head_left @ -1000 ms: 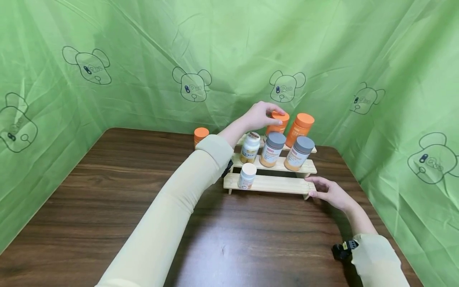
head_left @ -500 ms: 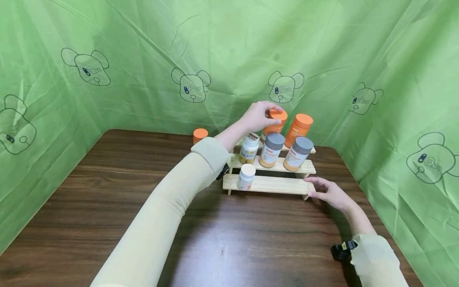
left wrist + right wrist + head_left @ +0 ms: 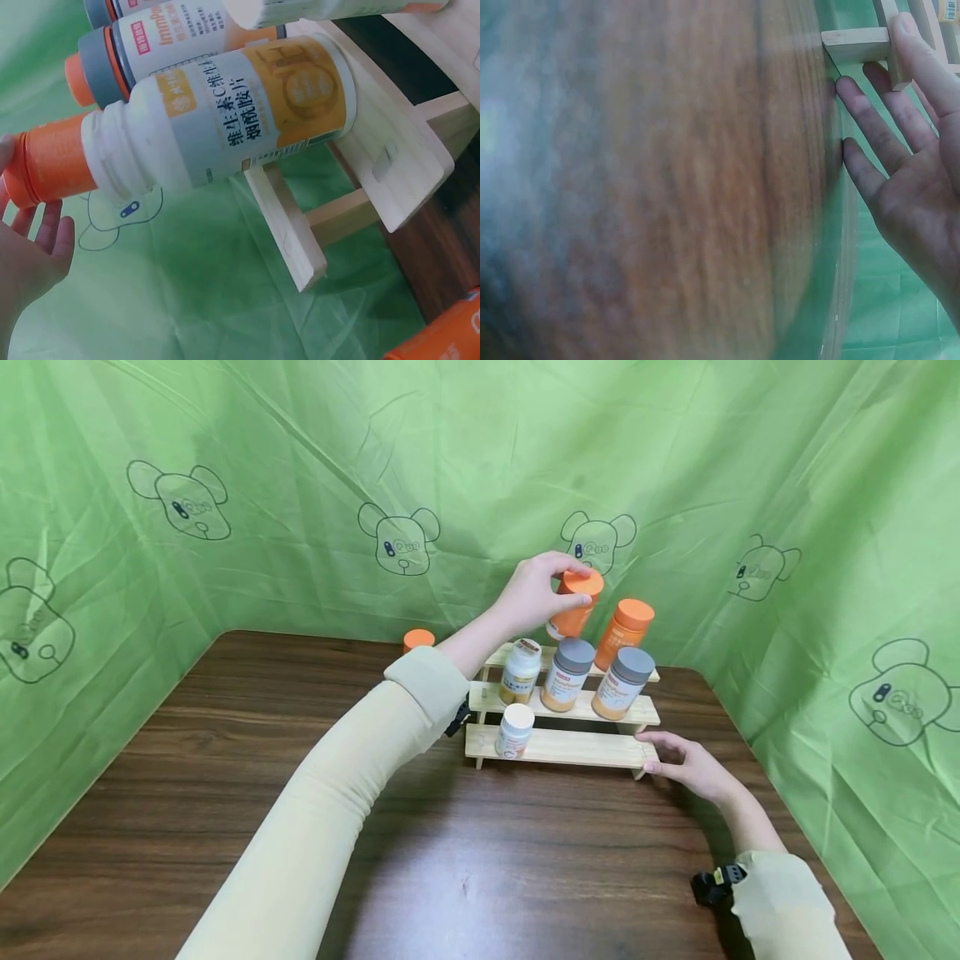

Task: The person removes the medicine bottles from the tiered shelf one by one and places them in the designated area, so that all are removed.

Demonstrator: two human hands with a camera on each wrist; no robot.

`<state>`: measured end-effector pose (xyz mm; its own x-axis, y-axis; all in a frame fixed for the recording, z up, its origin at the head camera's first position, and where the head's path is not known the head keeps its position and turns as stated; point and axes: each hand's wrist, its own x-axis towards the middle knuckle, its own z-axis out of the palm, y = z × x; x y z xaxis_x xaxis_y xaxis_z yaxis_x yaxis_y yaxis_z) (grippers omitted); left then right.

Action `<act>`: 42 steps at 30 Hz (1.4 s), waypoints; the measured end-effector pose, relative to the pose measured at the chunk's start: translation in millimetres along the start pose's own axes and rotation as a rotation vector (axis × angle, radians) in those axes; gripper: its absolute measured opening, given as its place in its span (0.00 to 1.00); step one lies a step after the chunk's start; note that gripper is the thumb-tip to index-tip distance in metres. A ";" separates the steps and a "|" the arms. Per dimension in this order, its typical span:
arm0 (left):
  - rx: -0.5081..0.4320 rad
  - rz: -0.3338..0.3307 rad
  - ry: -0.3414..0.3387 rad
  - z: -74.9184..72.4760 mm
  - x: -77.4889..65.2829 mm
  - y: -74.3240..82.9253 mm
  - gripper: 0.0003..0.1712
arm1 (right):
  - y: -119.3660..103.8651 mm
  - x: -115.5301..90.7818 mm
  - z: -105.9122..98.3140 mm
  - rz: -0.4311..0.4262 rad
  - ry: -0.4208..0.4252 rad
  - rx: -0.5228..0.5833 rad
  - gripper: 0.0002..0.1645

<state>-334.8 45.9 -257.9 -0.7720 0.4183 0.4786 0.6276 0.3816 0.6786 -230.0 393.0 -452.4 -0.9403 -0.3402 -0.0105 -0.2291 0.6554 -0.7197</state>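
My left hand (image 3: 531,595) grips an orange pill bottle (image 3: 573,622) near its orange lid, holding it tilted above the top tier of a wooden three-tier rack (image 3: 577,747). In the left wrist view, this bottle (image 3: 60,159) is partly hidden behind a white vitamin bottle (image 3: 217,116). At the lowest tier's right end, my right hand (image 3: 693,768) holds the board's corner between thumb and fingers. A second orange bottle (image 3: 624,633) stands on the top tier. Two grey-lidded bottles (image 3: 567,675) share the middle tier with the white vitamin bottle, and a small white bottle (image 3: 516,732) stands on the lowest.
Another orange-lidded bottle (image 3: 418,639) stands on the table left of the rack, mostly hidden behind my left forearm. The dark wood table (image 3: 225,760) is enclosed at the back and sides by a green cloth (image 3: 300,485) with bear-head prints.
My left hand has raised the orange bottle off the top tier, so that its bottom now shows above the board. The right hand stays at the rack's corner.
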 end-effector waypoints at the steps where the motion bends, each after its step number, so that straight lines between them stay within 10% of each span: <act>1: -0.002 0.003 0.010 -1.8 -0.7 0.0 0.23 | 0.0 0.4 0.3 -0.002 -0.002 0.002 0.29; 42: -0.040 -0.025 0.211 -84.4 -61.0 2.8 0.21 | -1.1 2.9 0.8 -0.018 -0.007 0.027 0.28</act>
<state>-294.4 -48.1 -238.2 -0.7941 0.2258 0.5643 0.6065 0.3549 0.7114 -232.3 390.7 -452.2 -0.9343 -0.3565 -0.0026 -0.2387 0.6309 -0.7383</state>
